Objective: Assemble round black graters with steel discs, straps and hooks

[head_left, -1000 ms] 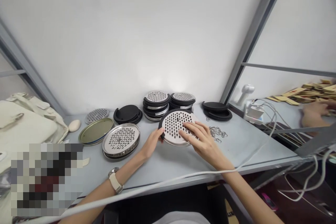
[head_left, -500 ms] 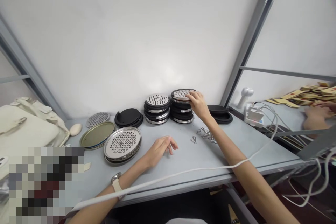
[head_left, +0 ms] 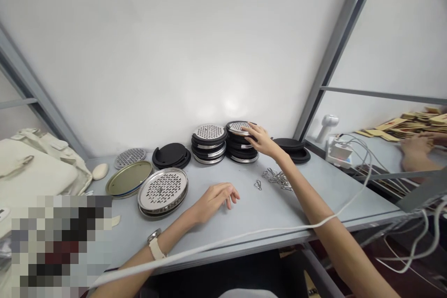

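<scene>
While the grey table point(head_left: 244, 216) runs along a white wall point(head_left: 209, 32), here's the right hand point(head_left: 261, 140) at the right-hand stack point(head_left: 243, 154), fingers slightly apart, touching its holed top disc point(head_left: 236, 126)! Down front, the left hand point(head_left: 214, 199) is empty over the table, fingers curled close together. Over left, an olive tray point(head_left: 129, 179) sits beside a holed metal plate point(head_left: 165, 188); right, black dishes point(head_left: 296, 152) overlap behind silver clips point(head_left: 277, 178). Far right, another person's hand point(head_left: 417, 151) nears flat yellowish pieces point(head_left: 401, 123).
</scene>
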The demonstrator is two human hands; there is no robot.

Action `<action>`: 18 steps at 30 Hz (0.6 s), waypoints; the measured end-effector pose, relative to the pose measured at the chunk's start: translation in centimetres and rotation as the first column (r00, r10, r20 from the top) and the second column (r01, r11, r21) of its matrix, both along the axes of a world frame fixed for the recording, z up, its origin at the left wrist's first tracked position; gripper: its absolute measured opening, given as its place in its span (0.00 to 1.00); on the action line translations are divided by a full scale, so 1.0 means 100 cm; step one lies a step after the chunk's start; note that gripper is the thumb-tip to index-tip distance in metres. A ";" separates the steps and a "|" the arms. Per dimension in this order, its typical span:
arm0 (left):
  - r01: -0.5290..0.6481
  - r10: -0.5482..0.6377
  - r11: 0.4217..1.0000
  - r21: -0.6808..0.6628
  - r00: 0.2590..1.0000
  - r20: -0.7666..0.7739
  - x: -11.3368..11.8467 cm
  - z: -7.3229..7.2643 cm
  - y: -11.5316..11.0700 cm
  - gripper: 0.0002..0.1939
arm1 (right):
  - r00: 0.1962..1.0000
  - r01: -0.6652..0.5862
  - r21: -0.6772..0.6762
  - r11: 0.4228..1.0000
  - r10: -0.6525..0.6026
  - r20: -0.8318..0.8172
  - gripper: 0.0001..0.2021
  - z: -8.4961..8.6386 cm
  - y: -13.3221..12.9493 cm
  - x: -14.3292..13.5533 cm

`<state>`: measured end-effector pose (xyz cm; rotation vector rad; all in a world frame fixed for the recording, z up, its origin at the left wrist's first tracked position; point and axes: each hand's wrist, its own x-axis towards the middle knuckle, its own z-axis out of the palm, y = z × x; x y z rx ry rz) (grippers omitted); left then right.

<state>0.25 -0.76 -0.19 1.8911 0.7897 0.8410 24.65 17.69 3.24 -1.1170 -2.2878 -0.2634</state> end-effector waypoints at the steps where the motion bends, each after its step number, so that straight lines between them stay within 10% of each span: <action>1: 0.003 -0.003 1.000 0.000 1.000 0.002 0.000 0.000 0.000 0.27 | 1.000 0.012 -0.004 1.000 -0.012 0.008 0.24 0.000 -0.001 0.001; 9: 0.010 -0.010 1.000 -0.027 1.000 0.009 0.000 0.000 0.000 0.26 | 0.988 0.148 0.053 0.988 -0.145 -0.060 0.31 -0.006 -0.025 -0.013; 12: -0.003 0.003 1.000 -0.024 1.000 0.020 -0.001 0.001 -0.001 0.26 | 0.989 0.115 0.103 0.988 -0.104 -0.100 0.29 -0.013 -0.095 -0.041; 18: 0.089 -0.089 0.996 0.028 0.995 0.033 -0.010 0.020 -0.010 0.27 | 0.875 -0.457 -0.170 0.873 0.476 0.088 0.18 -0.006 -0.273 -0.050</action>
